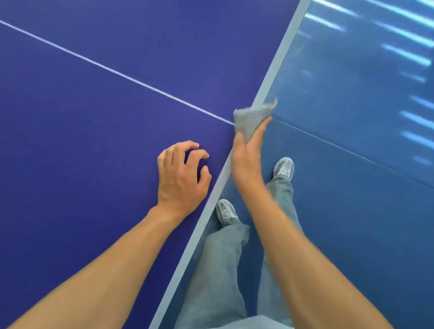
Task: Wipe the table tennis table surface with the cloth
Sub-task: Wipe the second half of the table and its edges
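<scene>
The dark blue table tennis table [88,134] fills the left of the head view, crossed by a thin white centre line [110,71] and bordered by a pale edge stripe [277,65]. My right hand [247,160] grips a grey cloth [253,116] right at the table's edge, where the centre line meets the stripe; part of the cloth sticks out past the edge. My left hand [183,177] hovers or rests on the table near the edge, fingers curled and apart, holding nothing.
To the right of the table lies a blue floor [360,170] with bright light reflections at the far right. My legs in grey trousers [218,276] and grey shoes [284,167] stand beside the table edge.
</scene>
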Motion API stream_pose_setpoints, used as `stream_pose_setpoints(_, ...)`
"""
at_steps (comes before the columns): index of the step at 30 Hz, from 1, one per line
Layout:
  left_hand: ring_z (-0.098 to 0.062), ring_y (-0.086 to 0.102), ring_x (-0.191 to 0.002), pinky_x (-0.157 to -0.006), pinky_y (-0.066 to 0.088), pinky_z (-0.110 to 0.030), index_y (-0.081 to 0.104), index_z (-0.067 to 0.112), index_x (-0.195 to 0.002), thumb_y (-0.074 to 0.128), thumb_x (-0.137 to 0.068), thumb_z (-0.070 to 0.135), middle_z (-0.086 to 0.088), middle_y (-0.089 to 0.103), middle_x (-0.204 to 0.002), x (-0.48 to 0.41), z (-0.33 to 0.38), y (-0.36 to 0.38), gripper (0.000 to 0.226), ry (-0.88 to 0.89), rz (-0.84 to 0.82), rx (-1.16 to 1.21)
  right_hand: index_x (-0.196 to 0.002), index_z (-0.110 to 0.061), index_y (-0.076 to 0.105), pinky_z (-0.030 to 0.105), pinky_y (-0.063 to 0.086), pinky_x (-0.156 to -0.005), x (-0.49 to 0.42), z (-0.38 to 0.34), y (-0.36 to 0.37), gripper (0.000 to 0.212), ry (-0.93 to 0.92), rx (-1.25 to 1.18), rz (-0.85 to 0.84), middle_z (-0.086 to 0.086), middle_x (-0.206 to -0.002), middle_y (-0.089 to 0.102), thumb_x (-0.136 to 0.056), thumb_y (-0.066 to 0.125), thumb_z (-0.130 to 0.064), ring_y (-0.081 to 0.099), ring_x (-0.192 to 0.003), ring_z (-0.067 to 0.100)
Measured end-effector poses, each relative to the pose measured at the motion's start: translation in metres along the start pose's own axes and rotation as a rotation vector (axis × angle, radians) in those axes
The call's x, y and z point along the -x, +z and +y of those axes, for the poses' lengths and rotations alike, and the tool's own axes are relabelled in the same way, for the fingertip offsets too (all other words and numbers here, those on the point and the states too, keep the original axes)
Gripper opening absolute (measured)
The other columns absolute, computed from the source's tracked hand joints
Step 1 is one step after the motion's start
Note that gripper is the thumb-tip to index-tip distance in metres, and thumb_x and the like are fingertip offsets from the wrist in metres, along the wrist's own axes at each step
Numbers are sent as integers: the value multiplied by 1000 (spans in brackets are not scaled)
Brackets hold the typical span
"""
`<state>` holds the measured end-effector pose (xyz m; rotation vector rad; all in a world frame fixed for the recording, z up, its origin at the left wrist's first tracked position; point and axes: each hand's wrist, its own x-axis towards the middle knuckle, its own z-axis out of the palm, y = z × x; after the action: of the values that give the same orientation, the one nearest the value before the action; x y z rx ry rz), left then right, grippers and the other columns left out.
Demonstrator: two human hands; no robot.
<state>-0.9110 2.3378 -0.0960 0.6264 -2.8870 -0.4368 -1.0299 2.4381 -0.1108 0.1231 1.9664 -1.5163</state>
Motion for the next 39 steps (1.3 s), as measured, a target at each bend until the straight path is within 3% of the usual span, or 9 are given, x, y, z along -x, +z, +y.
stream_pose_setpoints(6,-32,57,-114,-102,39,-49,68,12,-109,64,-84,12,-10,62,-122,-95,56,22,25,33,31,23,-166,-19,4,43,14,-130,77,40,5,69,46,-118,-172,-6,-173,12,-108,33,-41,10,-158,3)
stream_pose_setpoints(13,-31,56,-122,-108,39,-50,69,14,-116,53,-90,16,-10,60,-130,-211,80,40,31,11,66,-17,-166,-13,3,42,13,-130,-107,-54,-36,63,59,-163,58,6,-174,11,-113,33,-28,11,-159,15)
stream_pose_setpoints(17,-30,49,-133,-111,37,-52,65,19,-132,49,-94,22,-9,53,-143,-263,91,45,41,21,5,-36,-167,-19,-1,36,3,-131,-124,-66,-46,66,73,-188,18,-3,-175,0,-111,23,-46,1,-158,5)
stream_pose_setpoints(20,-30,41,-142,-122,25,-58,60,25,-140,46,-97,27,-10,46,-151,-300,100,55,45,70,-62,-74,-164,-36,-12,29,-8,-127,-63,-41,-42,81,145,-248,-154,-22,-171,-12,-98,9,-78,-9,-152,-12)
stream_pose_setpoints(23,-30,37,-146,-124,15,-59,59,27,-141,44,-97,29,-8,44,-154,-326,106,70,47,114,-122,-91,-161,-43,-15,36,-5,-130,-31,-18,-44,91,240,-216,-272,-30,-168,-14,-89,10,-90,-10,-145,-23)
stream_pose_setpoints(29,-32,41,-143,-123,19,-59,61,24,-140,47,-97,22,-8,47,-153,-330,105,80,45,109,-61,-68,-167,-16,8,39,6,-131,-185,-91,-70,84,114,-326,-34,-3,-174,6,-97,11,-63,4,-159,4)
stream_pose_setpoints(32,-33,42,-143,-122,21,-59,62,25,-139,48,-97,19,-8,48,-152,-332,105,81,44,110,-50,-65,-167,-18,7,37,4,-131,-245,-128,-89,84,51,-346,39,-6,-174,3,-96,11,-62,1,-158,2)
stream_pose_setpoints(35,-33,43,-141,-119,24,-61,62,25,-138,49,-97,16,-9,49,-151,-333,104,82,44,110,-52,-63,-165,-20,-2,38,-1,-131,-232,-122,-89,69,-57,-286,-8,-9,-174,-7,-106,15,-49,-8,-157,-1)
stream_pose_setpoints(39,-34,44,-139,-116,27,-63,62,24,-136,51,-96,13,-10,49,-150,-334,104,80,43,113,-52,-52,-163,-23,-5,37,-1,-131,-157,-76,-81,66,15,-240,-167,-12,-172,-11,-107,23,-42,-9,-156,-5)
